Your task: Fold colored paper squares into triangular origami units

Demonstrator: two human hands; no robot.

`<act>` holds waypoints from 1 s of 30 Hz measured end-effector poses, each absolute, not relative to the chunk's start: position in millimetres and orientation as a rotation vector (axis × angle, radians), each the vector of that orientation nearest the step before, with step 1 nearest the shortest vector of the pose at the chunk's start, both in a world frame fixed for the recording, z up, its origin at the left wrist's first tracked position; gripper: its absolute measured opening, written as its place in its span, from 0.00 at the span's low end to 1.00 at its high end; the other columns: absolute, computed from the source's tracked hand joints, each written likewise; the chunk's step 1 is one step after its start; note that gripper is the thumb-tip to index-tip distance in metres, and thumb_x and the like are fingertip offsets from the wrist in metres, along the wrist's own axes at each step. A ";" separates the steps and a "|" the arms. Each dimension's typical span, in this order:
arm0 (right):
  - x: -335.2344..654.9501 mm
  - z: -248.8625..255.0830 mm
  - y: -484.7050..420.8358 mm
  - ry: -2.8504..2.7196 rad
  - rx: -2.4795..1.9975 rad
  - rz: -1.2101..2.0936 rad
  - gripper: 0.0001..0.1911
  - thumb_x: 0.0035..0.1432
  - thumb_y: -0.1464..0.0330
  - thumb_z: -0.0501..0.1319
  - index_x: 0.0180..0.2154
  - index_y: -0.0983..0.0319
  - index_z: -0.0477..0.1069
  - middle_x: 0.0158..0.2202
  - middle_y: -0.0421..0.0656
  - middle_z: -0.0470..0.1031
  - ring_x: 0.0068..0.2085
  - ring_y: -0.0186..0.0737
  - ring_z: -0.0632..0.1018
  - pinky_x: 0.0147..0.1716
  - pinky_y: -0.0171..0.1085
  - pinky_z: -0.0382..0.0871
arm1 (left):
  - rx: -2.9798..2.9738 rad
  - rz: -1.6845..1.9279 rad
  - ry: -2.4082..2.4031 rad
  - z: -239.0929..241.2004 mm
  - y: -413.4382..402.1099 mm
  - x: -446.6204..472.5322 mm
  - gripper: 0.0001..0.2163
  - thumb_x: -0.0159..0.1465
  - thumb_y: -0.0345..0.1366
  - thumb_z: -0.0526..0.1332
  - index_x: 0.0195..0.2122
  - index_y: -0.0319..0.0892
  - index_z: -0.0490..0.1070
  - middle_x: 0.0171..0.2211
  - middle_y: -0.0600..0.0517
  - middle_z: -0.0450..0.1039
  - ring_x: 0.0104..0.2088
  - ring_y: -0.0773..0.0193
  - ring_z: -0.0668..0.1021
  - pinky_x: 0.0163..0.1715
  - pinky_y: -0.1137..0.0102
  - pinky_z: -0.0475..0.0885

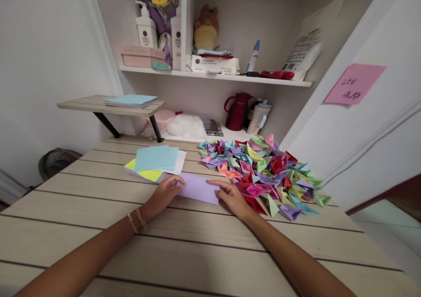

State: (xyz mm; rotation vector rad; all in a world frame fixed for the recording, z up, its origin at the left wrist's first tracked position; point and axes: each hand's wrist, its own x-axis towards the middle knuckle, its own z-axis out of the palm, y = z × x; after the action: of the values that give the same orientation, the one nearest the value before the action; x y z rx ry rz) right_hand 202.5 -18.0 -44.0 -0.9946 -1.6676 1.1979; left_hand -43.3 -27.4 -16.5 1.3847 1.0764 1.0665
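Observation:
A purple sheet of paper (199,188), a wide rectangle that looks folded in half, is between my two hands just above or on the table. My left hand (167,191) grips its left end, fingers curled with the thumb at the edge. At the right end, my right hand (230,196) pinches the paper between thumb and fingers. Left of it lies a stack of coloured paper with light blue sheets (154,158) on top and yellow and white ones beneath. A big heap of folded paper boats (259,170) in many colours spreads close beside my right hand.
The slatted wooden table (184,253) carries a small raised shelf (82,104) with more blue paper (131,100). Behind stand a red jug (238,111) and a pale cup (259,118). A pink note (357,83) is stuck to the right wall.

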 end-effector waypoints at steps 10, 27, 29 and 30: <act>200.3 -41.0 -27.9 -2.023 -0.896 1.183 0.22 0.56 0.67 0.56 0.54 0.57 0.65 0.36 0.41 0.75 0.28 0.32 0.69 0.29 0.31 0.65 | 1.425 0.931 0.995 -12.8 -32.8 -42.8 0.16 0.53 0.38 0.64 0.43 0.42 0.70 0.39 0.50 0.71 0.34 0.65 0.73 0.35 0.70 0.69; 199.6 -40.1 -19.4 -1.798 -0.974 1.138 0.15 0.54 0.64 0.59 0.42 0.62 0.75 0.22 0.37 0.67 0.23 0.29 0.64 0.22 0.29 0.57 | 1.372 1.015 0.899 -26.7 -21.2 -1.0 0.21 0.56 0.39 0.62 0.48 0.45 0.55 0.35 0.54 0.68 0.23 0.74 0.67 0.21 0.78 0.61; 199.4 -38.5 -20.4 -1.805 -0.946 1.190 0.17 0.55 0.64 0.58 0.45 0.62 0.73 0.24 0.38 0.69 0.25 0.30 0.67 0.25 0.30 0.60 | 1.374 0.968 0.870 -27.9 -21.9 -3.8 0.21 0.57 0.40 0.61 0.48 0.45 0.54 0.34 0.54 0.68 0.23 0.73 0.68 0.21 0.77 0.62; 199.3 -37.3 -20.7 -1.805 -0.935 1.208 0.17 0.55 0.63 0.58 0.45 0.62 0.72 0.25 0.39 0.70 0.26 0.31 0.68 0.26 0.30 0.60 | 1.370 0.939 0.861 -27.9 -22.1 -6.2 0.21 0.57 0.40 0.60 0.48 0.46 0.53 0.33 0.54 0.68 0.23 0.73 0.68 0.21 0.77 0.63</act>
State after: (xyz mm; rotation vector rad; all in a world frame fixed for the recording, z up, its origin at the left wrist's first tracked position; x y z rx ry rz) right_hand 199.3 -20.7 -37.3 -0.9349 -1.8051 1.2084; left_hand -6.2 -22.1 -27.9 1.3696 0.8606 0.9394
